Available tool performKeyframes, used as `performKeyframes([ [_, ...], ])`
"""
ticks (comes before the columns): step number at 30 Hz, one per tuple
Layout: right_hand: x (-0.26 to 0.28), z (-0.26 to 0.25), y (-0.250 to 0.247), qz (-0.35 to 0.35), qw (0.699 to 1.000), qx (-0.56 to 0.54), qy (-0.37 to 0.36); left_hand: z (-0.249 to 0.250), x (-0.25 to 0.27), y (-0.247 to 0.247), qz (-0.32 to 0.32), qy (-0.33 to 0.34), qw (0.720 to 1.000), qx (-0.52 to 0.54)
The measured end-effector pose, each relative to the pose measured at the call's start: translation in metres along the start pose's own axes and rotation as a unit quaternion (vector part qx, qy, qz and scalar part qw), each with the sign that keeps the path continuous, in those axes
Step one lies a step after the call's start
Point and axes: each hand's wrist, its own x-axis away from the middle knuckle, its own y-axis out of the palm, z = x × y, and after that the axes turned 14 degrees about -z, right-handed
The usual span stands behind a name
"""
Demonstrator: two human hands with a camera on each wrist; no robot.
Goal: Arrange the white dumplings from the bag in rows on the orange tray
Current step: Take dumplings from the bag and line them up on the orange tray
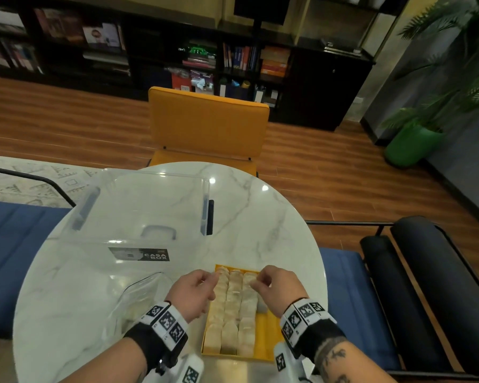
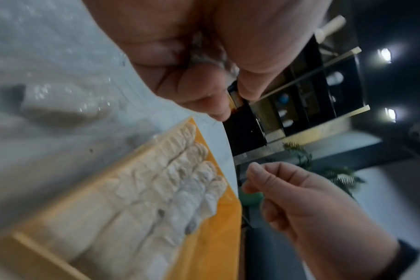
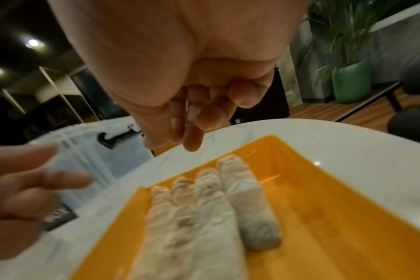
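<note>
The orange tray (image 1: 266, 338) (image 2: 211, 236) (image 3: 324, 208) lies on the marble table in front of me. White dumplings (image 1: 235, 308) (image 2: 156, 189) (image 3: 204, 208) fill three long rows in it, and a short fourth row (image 1: 262, 305) starts on the right. My left hand (image 1: 212, 277) (image 2: 230, 100) (image 3: 48, 180) hovers over the tray's far left corner with relaxed fingers, and I see nothing in it. My right hand (image 1: 256, 281) (image 3: 180, 140) (image 2: 252, 180) hangs above the far end of the rows, fingers curled against the thumb, empty. The clear bag (image 1: 133, 297) (image 2: 60, 106) lies left of the tray with pale dumplings inside.
A big clear plastic box (image 1: 138, 211) stands on the table (image 1: 260, 217) behind the bag, with a dark flat object (image 1: 210, 217) at its right side. An orange chair (image 1: 208, 125) is beyond the far edge. The tray's right strip is bare orange.
</note>
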Motion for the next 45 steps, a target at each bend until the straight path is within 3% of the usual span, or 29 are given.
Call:
performKeyframes([
  [3,0.021,-0.017,0.011,-0.007,0.997,-0.046,-0.055,0.017,0.010,0.008,-0.043,-0.037,0.979,0.194],
  [6,0.042,-0.038,0.023,-0.008,0.991,-0.073,-0.110,0.031,0.022,0.013,-0.113,-0.052,0.914,0.385],
  [8,0.053,-0.049,0.031,0.000,0.989,-0.080,-0.123,0.035,0.028,0.014,-0.151,-0.051,0.883,0.441],
  [11,0.060,-0.055,0.039,0.027,0.991,-0.066,-0.109,0.038,0.035,0.016,-0.191,-0.036,0.870,0.454],
  [15,0.062,-0.046,0.040,0.091,0.984,-0.105,-0.108,0.046,0.044,0.023,-0.176,0.023,0.882,0.436],
  [22,0.076,-0.035,0.041,0.153,0.969,-0.112,-0.156,0.044,0.051,0.028,-0.130,0.064,0.943,0.300],
  [25,0.083,-0.034,0.038,0.144,0.965,-0.164,-0.143,0.044,0.051,0.027,-0.112,0.089,0.963,0.229],
  [28,0.080,-0.031,0.035,0.093,0.945,-0.294,-0.113,0.047,0.054,0.026,-0.080,0.132,0.981,0.117],
  [31,0.074,-0.026,0.036,0.093,0.935,-0.324,-0.109,0.048,0.055,0.028,-0.055,0.147,0.985,0.070],
  [37,0.079,-0.024,0.035,0.103,0.897,-0.411,-0.123,0.052,0.053,0.033,-0.039,0.154,0.976,0.152],
  [45,0.082,-0.017,0.026,0.109,0.925,-0.335,-0.140,0.043,0.049,0.039,-0.051,0.168,0.984,-0.018],
])
